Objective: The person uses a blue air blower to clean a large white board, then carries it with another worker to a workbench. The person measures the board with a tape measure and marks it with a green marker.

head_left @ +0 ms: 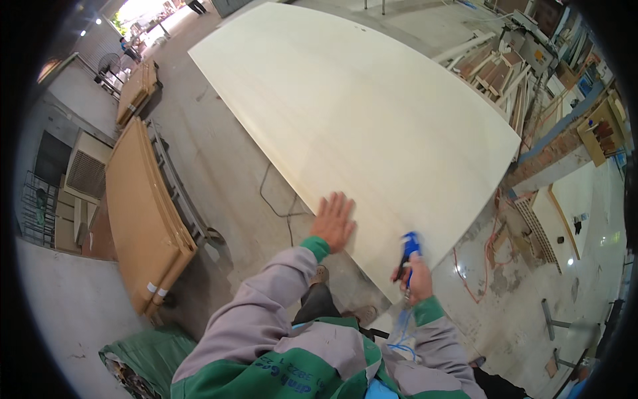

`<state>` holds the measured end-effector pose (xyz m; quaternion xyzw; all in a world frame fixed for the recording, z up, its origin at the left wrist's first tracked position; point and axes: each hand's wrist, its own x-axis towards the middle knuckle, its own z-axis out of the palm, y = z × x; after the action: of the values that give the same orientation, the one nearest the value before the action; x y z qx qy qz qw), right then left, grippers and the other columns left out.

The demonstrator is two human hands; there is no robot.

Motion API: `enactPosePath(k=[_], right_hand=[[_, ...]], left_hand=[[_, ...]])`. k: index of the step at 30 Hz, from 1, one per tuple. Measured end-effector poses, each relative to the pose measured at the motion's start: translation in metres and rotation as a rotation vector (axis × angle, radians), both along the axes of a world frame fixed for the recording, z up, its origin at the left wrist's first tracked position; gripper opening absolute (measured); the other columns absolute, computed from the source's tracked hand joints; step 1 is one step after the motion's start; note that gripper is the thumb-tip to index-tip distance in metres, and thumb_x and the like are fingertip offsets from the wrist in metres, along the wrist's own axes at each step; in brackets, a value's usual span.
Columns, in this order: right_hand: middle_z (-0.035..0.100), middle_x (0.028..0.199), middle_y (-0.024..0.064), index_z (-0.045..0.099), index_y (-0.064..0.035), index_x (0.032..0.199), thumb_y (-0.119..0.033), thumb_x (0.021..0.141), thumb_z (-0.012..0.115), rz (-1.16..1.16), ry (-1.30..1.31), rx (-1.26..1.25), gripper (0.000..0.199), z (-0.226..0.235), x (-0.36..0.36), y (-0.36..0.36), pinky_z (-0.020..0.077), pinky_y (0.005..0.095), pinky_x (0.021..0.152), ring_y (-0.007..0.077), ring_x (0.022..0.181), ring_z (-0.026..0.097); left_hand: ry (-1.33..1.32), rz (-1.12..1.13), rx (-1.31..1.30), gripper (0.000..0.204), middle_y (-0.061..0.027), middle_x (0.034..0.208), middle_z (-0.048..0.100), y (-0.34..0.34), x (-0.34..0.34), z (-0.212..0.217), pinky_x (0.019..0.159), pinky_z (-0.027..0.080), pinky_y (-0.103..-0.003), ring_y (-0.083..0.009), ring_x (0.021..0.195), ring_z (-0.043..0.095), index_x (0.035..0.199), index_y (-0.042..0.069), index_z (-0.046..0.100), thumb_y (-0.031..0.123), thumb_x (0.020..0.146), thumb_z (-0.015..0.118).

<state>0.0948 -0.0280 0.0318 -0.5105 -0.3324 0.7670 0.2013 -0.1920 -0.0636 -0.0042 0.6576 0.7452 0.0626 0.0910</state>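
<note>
My left hand (332,221) lay spread flat on the near edge of the big pale panel (359,120) while my right hand (417,279) gripped the blue air gun (409,249) at its near corner, where the trailing blue hose (401,332) might have snagged and jerked my aim.

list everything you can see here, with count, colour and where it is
large board: one, pale cream, lying flat across the middle
air tool: one, blue, at the board's near corner
hose: one, blue, hanging below the air tool
brown boards: one stack, tan, left on a rack
second stack: one, tan, far left
cable: one, dark, on the concrete floor
orange cord: one, on floor at right
wood offcuts: a pile, pale, upper right
left hand: flat on the large board
right hand: gripping the air tool
</note>
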Motion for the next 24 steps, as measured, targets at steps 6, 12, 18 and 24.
enactPosePath(k=[6, 12, 18, 24], right_hand=[[0.068, 0.075, 0.0115, 0.056, -0.0067, 0.094, -0.055, 0.103, 0.042, -0.393, -0.113, 0.026, 0.051, -0.018, -0.068, 0.054, 0.0353, 0.0238, 0.04, 0.0151, 0.053, 0.061], [0.068, 0.069, 0.0111, 0.057, -0.0039, 0.095, -0.05, 0.105, 0.042, -0.529, -0.281, 0.248, 0.049, -0.018, -0.132, 0.063, 0.0384, 0.0266, 0.041, 0.0155, 0.049, 0.059], [0.069, 0.074, 0.0111, 0.058, -0.0077, 0.083, -0.048, 0.105, 0.042, -0.624, -0.177, 0.001, 0.049, -0.004, -0.114, 0.128, 0.0389, 0.0243, 0.042, 0.0151, 0.049, 0.056], [0.067, 0.073, 0.0103, 0.063, -0.0056, 0.083, -0.049, 0.104, 0.041, -0.679, -0.123, 0.107, 0.053, -0.034, -0.157, 0.315, 0.0374, 0.0256, 0.039, 0.0129, 0.044, 0.047]], left_hand=[[-0.142, -0.234, -0.013, 0.068, -0.0238, 0.164, 0.018, 0.008, -0.053, 0.0, 0.125, 0.007, -0.05, -0.037, 0.154, 0.012, 0.156, 0.0, 0.023, 0.037, 0.103, 0.041], [0.013, -0.213, -0.008, 0.073, -0.0212, 0.165, 0.018, 0.088, -0.219, -0.02, 0.125, 0.005, -0.054, -0.0348, 0.154, 0.012, 0.157, 0.003, 0.024, 0.048, 0.103, 0.039], [0.071, 0.001, 0.008, 0.08, -0.02, 0.165, 0.02, 0.167, -0.35, -0.002, 0.124, 0.002, -0.055, -0.0341, 0.154, 0.012, 0.157, 0.006, 0.028, 0.055, 0.097, 0.049], [0.009, 0.144, -0.008, 0.081, -0.0226, 0.163, 0.022, 0.19, -0.373, 0.002, 0.123, 0.003, -0.056, -0.0357, 0.154, 0.013, 0.156, 0.004, 0.028, 0.052, 0.095, 0.051]])
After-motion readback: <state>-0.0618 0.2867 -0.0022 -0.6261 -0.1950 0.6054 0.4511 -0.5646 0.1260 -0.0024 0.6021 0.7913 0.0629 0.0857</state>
